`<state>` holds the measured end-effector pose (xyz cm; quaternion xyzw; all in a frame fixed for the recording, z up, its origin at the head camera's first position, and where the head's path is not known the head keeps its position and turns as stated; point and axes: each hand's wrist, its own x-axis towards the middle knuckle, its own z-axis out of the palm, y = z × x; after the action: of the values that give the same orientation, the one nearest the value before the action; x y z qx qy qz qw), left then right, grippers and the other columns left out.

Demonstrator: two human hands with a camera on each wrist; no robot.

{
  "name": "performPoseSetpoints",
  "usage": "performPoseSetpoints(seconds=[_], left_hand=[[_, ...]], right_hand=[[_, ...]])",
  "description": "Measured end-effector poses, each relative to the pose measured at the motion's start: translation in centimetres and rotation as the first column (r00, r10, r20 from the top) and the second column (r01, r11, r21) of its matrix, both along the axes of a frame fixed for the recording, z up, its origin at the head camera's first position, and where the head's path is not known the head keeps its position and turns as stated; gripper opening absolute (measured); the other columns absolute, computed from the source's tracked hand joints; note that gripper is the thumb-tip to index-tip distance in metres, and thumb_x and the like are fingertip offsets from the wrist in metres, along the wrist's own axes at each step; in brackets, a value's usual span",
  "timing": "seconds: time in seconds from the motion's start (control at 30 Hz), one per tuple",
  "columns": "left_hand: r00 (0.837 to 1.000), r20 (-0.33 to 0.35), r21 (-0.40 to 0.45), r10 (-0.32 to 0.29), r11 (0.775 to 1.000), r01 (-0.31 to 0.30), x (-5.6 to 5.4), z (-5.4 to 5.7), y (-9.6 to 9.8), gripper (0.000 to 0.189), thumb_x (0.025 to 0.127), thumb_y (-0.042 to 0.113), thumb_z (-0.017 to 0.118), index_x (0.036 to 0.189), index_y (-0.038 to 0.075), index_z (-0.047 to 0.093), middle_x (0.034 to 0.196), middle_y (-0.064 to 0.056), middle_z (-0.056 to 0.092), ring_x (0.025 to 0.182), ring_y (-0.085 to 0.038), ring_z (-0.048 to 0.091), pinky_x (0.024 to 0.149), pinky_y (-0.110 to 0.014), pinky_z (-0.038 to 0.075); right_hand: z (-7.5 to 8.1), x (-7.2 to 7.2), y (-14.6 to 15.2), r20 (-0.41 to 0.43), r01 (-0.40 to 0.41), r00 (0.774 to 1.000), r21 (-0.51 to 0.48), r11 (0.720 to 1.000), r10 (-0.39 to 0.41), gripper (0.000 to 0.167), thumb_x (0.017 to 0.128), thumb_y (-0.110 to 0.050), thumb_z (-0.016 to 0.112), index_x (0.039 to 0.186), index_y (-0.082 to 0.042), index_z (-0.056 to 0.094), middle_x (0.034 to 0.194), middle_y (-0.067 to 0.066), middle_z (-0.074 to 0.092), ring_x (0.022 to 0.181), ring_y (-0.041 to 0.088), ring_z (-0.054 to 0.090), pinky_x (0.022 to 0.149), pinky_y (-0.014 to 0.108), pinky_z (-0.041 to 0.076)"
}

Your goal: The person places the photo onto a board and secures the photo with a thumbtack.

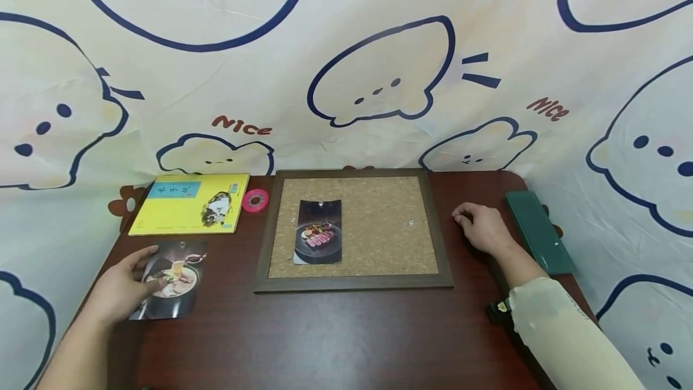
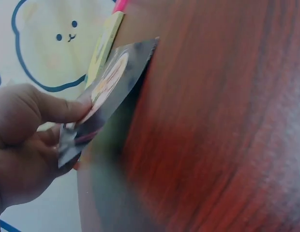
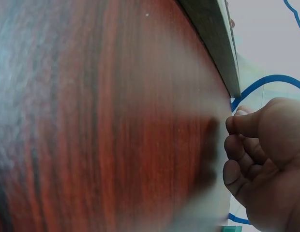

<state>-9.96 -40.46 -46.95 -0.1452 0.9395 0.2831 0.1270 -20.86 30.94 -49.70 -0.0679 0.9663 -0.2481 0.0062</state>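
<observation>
Noodle-bowl photo in left grip, pinched between thumb and fingers, held tilted over bench near left edge, just nearer than yellow book; long axis running near-to-far, far end leaning slightly right, printed side up. At right grip, fingers loosely curled, tips close together, between framed cork board and green box, with meat photo lengthwise near-to-far on board's left half.

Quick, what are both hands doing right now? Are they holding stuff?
Left hand: holding a photo of a bowl of food, thumb on top.
Right hand: open, fingers loosely curled, nothing seen in it.
</observation>
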Motion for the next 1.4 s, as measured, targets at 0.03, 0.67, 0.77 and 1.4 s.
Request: performPoseSetpoints(seconds=[0.03,0.67,0.77,1.4], left_hand=[[1.000,0.003,0.020,-0.011,1.000,0.011,0.0,0.1,0.0,0.092,0.089,0.018,0.080,0.159,-0.007,0.024,0.140,-0.044,0.044,0.109,-0.051,0.059,0.073,-0.047,0.052],[0.996,-0.036,0.146,-0.082,0.985,0.087,-0.8,1.6,1.8,0.099,0.093,0.038,0.079,0.165,0.004,0.021,0.150,-0.040,0.040,0.127,-0.054,0.053,0.083,-0.047,0.057],[0.994,-0.066,0.153,-0.087,0.983,0.097,-1.1,1.7,2.5,0.098,0.093,0.040,0.078,0.165,0.006,0.022,0.149,-0.038,0.043,0.121,-0.050,0.058,0.078,-0.039,0.057],[0.984,-0.149,0.198,-0.101,0.972,0.130,-3.6,2.5,5.7,0.081,0.094,0.045,0.076,0.159,0.013,0.041,0.150,-0.030,0.047,0.131,-0.054,0.051,0.095,-0.059,0.054]], right_hand=[[0.0,0.0,0.0,-0.001,0.001,1.000,-0.001,1.000,-0.001,0.016,0.106,-0.016,0.059,0.112,-0.010,0.072,0.101,0.010,0.074,0.076,0.022,0.060,0.071,0.042,0.048],[-0.1,0.0,-1.2,-0.003,0.029,1.000,-0.046,0.999,-0.029,0.015,0.106,-0.017,0.060,0.111,-0.011,0.073,0.110,0.013,0.074,0.088,0.027,0.065,0.079,0.048,0.051],[-0.1,0.0,-1.5,-0.004,0.039,0.999,-0.059,0.998,-0.039,0.015,0.105,-0.017,0.061,0.111,-0.011,0.073,0.110,0.013,0.074,0.090,0.027,0.066,0.079,0.048,0.051],[0.8,-0.2,-2.8,-0.004,0.027,1.000,-0.093,0.995,-0.027,0.014,0.104,-0.019,0.062,0.109,-0.012,0.074,0.103,0.009,0.075,0.081,0.024,0.062,0.072,0.041,0.049]])
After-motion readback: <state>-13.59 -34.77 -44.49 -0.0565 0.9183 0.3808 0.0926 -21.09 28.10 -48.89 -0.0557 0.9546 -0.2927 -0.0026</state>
